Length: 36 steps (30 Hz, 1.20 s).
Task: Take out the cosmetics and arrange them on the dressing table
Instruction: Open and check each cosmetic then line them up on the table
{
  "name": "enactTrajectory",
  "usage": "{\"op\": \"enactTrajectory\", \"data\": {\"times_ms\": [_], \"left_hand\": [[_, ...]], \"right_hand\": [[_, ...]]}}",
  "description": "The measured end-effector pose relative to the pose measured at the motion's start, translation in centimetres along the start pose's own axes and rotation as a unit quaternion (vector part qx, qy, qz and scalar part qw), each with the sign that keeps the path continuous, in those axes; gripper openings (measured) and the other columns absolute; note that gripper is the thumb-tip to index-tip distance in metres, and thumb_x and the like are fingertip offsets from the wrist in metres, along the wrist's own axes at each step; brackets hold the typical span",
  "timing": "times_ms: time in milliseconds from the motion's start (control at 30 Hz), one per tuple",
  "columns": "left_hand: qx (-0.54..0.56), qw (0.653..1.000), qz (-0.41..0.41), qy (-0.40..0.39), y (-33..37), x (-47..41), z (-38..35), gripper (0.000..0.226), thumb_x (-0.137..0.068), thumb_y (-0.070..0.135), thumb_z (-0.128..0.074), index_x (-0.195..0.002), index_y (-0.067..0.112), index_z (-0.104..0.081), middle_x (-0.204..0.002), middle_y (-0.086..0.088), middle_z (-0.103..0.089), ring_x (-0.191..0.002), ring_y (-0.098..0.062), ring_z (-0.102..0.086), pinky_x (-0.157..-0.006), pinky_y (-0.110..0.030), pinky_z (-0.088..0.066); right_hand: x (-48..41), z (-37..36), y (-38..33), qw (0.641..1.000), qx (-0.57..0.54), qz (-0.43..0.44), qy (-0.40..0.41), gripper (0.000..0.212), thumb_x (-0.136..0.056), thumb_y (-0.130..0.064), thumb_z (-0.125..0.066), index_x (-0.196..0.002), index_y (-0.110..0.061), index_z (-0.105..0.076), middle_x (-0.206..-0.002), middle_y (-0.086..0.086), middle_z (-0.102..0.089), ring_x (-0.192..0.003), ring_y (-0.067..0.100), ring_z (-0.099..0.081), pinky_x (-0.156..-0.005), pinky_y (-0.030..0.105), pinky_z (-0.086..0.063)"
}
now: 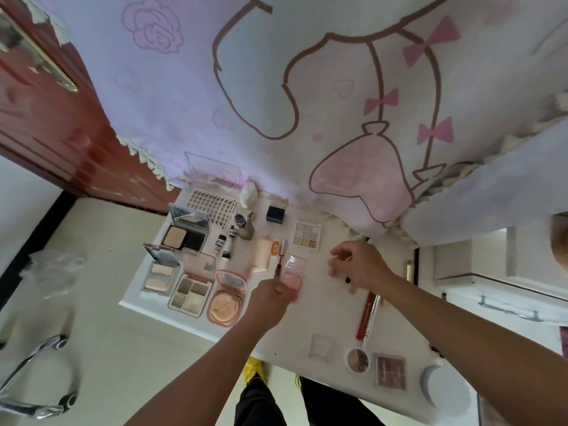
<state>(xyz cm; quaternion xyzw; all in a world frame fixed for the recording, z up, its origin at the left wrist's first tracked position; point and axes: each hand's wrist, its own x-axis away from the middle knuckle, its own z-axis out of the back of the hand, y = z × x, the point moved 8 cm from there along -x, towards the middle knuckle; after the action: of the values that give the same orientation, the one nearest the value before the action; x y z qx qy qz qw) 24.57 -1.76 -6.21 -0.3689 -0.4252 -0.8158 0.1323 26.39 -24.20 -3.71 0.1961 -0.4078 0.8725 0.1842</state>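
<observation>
On the left of the white dressing table [322,309] lie opened cases: a four-pan palette [190,292] and, just beside it, a round pink compact [225,305]. Next comes the left hand [270,299], fingers curled round the near end of a clear pink case [294,273] — the case reaches away from the fingertips, beside a slim red tube [278,267]. Further right the right hand [361,265] hovers, fingers loosely curled — whether they pinch anything cannot be told. Red pencils [367,315] lie near its wrist.

on the surface [325,305] are four open makeup cases [184,238], three tiny bottles [220,242], two flat colour trays [307,236], one black box [275,214] and one clear pink box [294,273].
</observation>
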Motion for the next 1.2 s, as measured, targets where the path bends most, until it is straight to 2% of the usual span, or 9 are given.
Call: {"op": "enactTrajectory", "data": {"times_ms": [100, 233, 367, 467, 600, 733, 900, 1067, 1200], "left_hand": [[-0.013, 1.0, -0.017, 0.001, 0.5, 0.0, -0.2, 0.014, -0.083, 0.011, -0.062, -0.072, 0.02, -0.064, -0.08, -0.002, -0.065, -0.083, -0.03, -0.066, -0.073, -0.038, -0.051], [-0.011, 1.0, -0.016, 0.004, -0.3, 0.0, -0.2, 0.025, -0.085, 0.009, -0.057, -0.067, 0.024, -0.063, -0.072, -0.001, -0.064, -0.069, -0.024, -0.06, -0.062, -0.029, -0.045], [-0.03, 0.999, -0.011, -0.006, -1.6, 0.1, -0.3, 0.017, -0.082, 0.008, -0.055, -0.093, 0.014, -0.066, -0.074, -0.005, -0.067, -0.061, -0.021, -0.062, -0.057, -0.028, -0.047], [-0.055, 0.998, -0.025, -0.017, -1.9, 0.6, 0.0, 0.021, -0.083, 0.01, -0.057, -0.103, 0.013, -0.063, -0.081, -0.006, -0.069, -0.065, -0.02, -0.064, -0.058, -0.026, -0.048], [-0.047, 0.998, -0.042, -0.018, -2.6, 1.7, 1.1, 0.02, -0.086, 0.005, -0.055, -0.105, 0.009, -0.063, -0.087, -0.011, -0.068, -0.063, -0.019, -0.062, -0.054, -0.023, -0.044], [-0.044, 0.998, -0.042, -0.021, -4.3, 2.6, 2.6, 0.02, -0.086, 0.005, -0.055, -0.103, 0.009, -0.063, -0.083, -0.009, -0.067, -0.064, -0.018, -0.063, -0.06, -0.027, -0.046], [-0.011, 0.998, -0.056, -0.029, -3.3, 3.4, 4.7, 0.018, -0.087, 0.002, -0.055, -0.102, 0.008, -0.061, -0.084, -0.012, -0.066, -0.064, -0.018, -0.061, -0.056, -0.028, -0.047], [0.059, 0.992, -0.096, -0.061, 0.5, 4.7, 5.9, 0.007, -0.089, 0.002, -0.06, -0.093, 0.005, -0.065, -0.08, -0.011, -0.067, -0.063, -0.019, -0.063, -0.053, -0.025, -0.05], [0.099, 0.981, -0.124, -0.112, 4.2, 6.3, 5.2, 0.009, -0.09, 0.004, -0.063, -0.097, 0.0, -0.067, -0.085, -0.015, -0.07, -0.065, -0.019, -0.066, -0.052, -0.023, -0.053]], "right_hand": [[2.6, -1.7, 0.8, 0.994, 0.086, 0.01, -0.064, 0.031, -0.086, -0.037, -0.072, -0.112, -0.021, -0.067, -0.095, -0.01, -0.067, -0.085, 0.008, -0.063, -0.079, 0.026, -0.051], [5.7, -5.2, 1.6, 0.97, 0.199, 0.039, -0.131, 0.043, -0.084, -0.044, -0.068, -0.123, -0.026, -0.062, -0.108, -0.009, -0.064, -0.096, 0.011, -0.061, -0.084, 0.029, -0.049], [8.3, -9.5, 2.8, 0.916, 0.352, 0.081, -0.177, 0.063, -0.081, -0.05, -0.065, -0.136, -0.025, -0.046, -0.127, 0.0, -0.051, -0.116, 0.021, -0.051, -0.09, 0.036, -0.045], [9.4, -11.8, 3.6, 0.883, 0.426, 0.083, -0.177, 0.067, -0.08, -0.049, -0.067, -0.134, -0.019, -0.042, -0.126, 0.005, -0.046, -0.117, 0.026, -0.047, -0.088, 0.04, -0.046], [9.7, -12.4, 3.2, 0.886, 0.442, 0.076, -0.119, 0.047, -0.089, -0.032, -0.058, -0.131, -0.015, -0.043, -0.127, 0.007, -0.046, -0.117, 0.027, -0.047, -0.087, 0.039, -0.046], [9.5, -12.0, 3.3, 0.933, 0.351, 0.029, -0.078, 0.048, -0.089, -0.037, -0.059, -0.13, -0.018, -0.044, -0.126, 0.003, -0.046, -0.12, 0.023, -0.047, -0.092, 0.037, -0.048], [9.9, -8.0, 2.2, 0.995, 0.088, -0.037, 0.019, 0.058, -0.077, -0.035, -0.076, -0.128, -0.022, -0.053, -0.118, 0.0, -0.053, -0.108, 0.02, -0.055, -0.09, 0.033, -0.045], [11.7, -3.4, -1.9, 0.994, -0.06, -0.014, 0.092, 0.057, -0.072, -0.026, -0.084, -0.123, -0.023, -0.059, -0.112, -0.004, -0.056, -0.089, 0.01, -0.058, -0.074, 0.018, -0.045], [13.4, -1.3, -3.9, 0.974, -0.2, -0.031, 0.107, 0.057, -0.068, -0.012, -0.088, -0.119, -0.016, -0.063, -0.108, 0.0, -0.065, -0.079, 0.022, -0.068, -0.069, 0.027, -0.056]]}}
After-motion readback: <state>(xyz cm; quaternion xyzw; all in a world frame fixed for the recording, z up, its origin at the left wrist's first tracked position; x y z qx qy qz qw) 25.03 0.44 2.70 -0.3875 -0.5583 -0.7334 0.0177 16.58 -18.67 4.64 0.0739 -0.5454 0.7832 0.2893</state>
